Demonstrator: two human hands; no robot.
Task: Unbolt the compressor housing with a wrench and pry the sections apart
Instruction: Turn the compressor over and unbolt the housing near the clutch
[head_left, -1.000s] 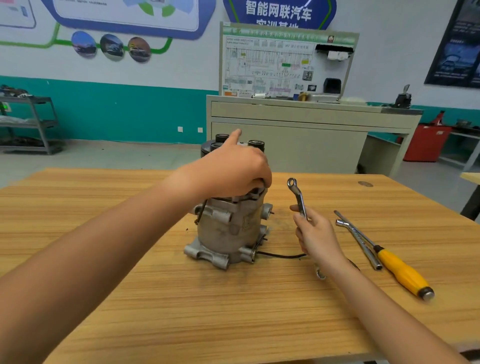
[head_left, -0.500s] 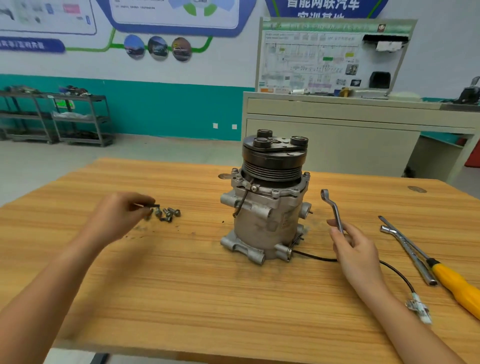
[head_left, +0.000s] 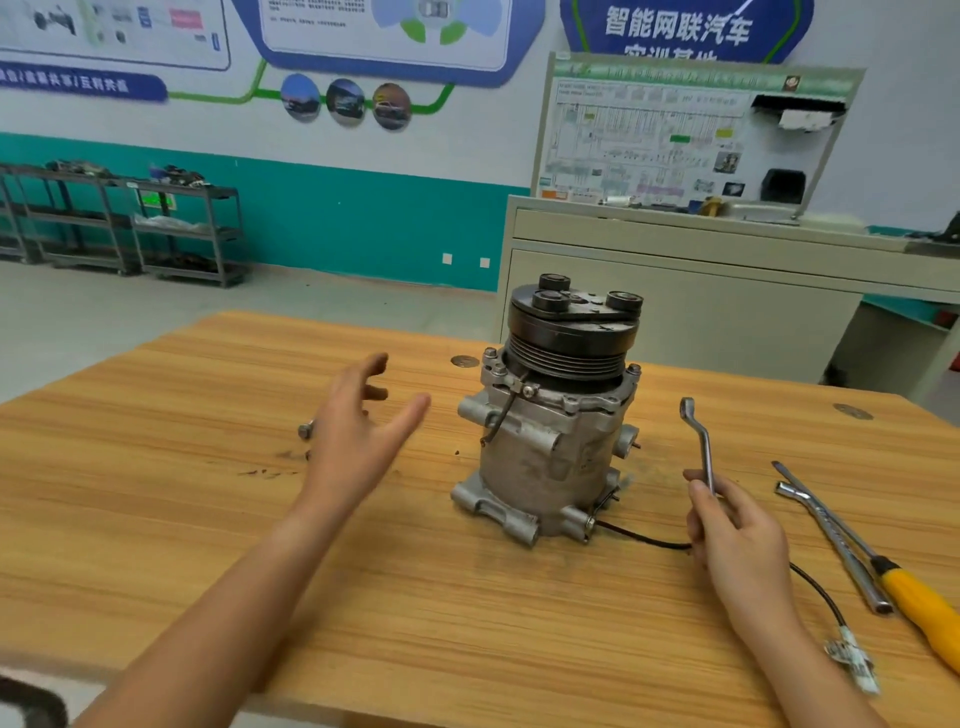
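Observation:
The grey compressor (head_left: 545, 447) stands upright on the wooden table (head_left: 467, 613), its black pulley (head_left: 569, 332) on top. My left hand (head_left: 358, 431) hovers to its left with fingers spread and holds nothing. It covers most of the removed bolts; one bolt (head_left: 305, 430) shows at its left edge. My right hand (head_left: 732, 530) is to the right of the compressor and grips the lower end of an offset ring wrench (head_left: 698, 441), which points up and is apart from the housing.
A yellow-handled screwdriver (head_left: 914, 603) and a metal socket wrench (head_left: 836, 540) lie at the table's right. The compressor's black cable (head_left: 815, 587) runs to a white connector (head_left: 852, 660) near the front edge. A beige bench (head_left: 675, 291) stands behind the table.
My left hand went from the compressor's top to the bolt pile on the left, let a bolt go and now lifts open. The right hand keeps holding the wrench.

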